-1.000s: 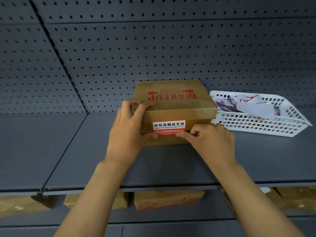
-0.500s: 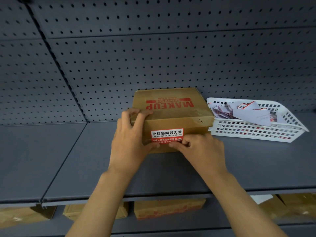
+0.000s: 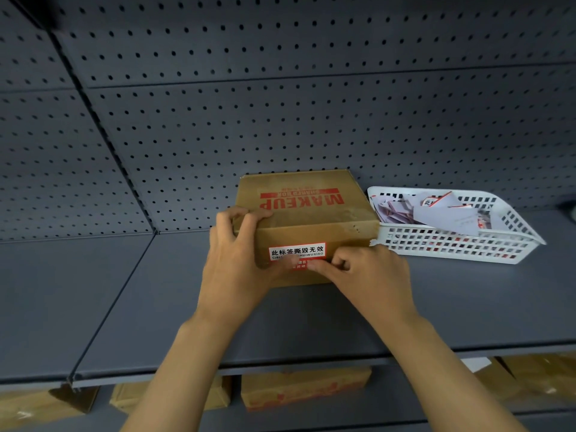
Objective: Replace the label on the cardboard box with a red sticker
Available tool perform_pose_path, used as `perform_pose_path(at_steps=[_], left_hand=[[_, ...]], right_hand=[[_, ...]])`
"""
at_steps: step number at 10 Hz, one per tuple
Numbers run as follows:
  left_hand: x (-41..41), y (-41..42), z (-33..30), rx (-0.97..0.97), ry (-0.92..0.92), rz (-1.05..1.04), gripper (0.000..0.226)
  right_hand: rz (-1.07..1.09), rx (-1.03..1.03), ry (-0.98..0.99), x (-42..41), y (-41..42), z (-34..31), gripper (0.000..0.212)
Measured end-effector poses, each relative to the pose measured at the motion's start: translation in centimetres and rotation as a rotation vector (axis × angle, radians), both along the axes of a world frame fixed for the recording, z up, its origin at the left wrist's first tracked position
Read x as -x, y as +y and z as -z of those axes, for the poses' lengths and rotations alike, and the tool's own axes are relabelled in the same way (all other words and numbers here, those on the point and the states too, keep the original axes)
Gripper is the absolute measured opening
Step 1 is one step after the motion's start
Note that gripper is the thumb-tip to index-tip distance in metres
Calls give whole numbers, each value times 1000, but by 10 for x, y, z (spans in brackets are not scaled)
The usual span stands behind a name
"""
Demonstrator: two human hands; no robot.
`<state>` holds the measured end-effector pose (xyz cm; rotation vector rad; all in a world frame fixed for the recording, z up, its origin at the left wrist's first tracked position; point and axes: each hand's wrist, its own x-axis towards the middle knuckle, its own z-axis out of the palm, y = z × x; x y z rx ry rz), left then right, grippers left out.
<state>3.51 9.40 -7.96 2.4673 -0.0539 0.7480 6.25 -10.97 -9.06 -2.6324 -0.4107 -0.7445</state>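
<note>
Toward shelf (image 3: 156,307) back edge: brace cardboard box (image 3: 311,219) with clamped left hand (image 3: 237,260); right hand (image 3: 367,275) pinching label (image 3: 297,251) lower edge, peel slowly, flat.

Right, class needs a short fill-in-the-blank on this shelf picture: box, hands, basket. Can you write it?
1. The big red word printed on top of the box is ____.
2. The basket beside the box is coloured ____.
3. The left hand grips the box's corner while the right hand works at the ____ on its front.
4. The panel behind the shelf is full of small ____.

Missing words: MAKEUP; white; label; holes
</note>
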Motion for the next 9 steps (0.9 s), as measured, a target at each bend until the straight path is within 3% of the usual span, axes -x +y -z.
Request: perform_pose_path(at_steps=[2, 4, 6, 7, 8, 9], left_hand=[[1, 11, -5, -15, 7, -2, 59], [2, 18, -5, 10, 40, 38, 55], [4, 12, -8, 92, 74, 70, 55], [10, 2, -14, 193, 20, 55, 58], [20, -4, -20, 439, -83, -14, 51], [34, -9, -30, 574, -50, -69, 42]], right_hand=[[32, -7, 35, -6, 6, -8, 58], [141, -53, 73, -3, -20, -5, 62], [146, -26, 93, 4, -28, -6, 53], [131, 0, 63, 10, -28, -9, 58], [95, -7, 54, 12, -24, -16, 62], [49, -35, 90, 17, -23, -21, 63]])
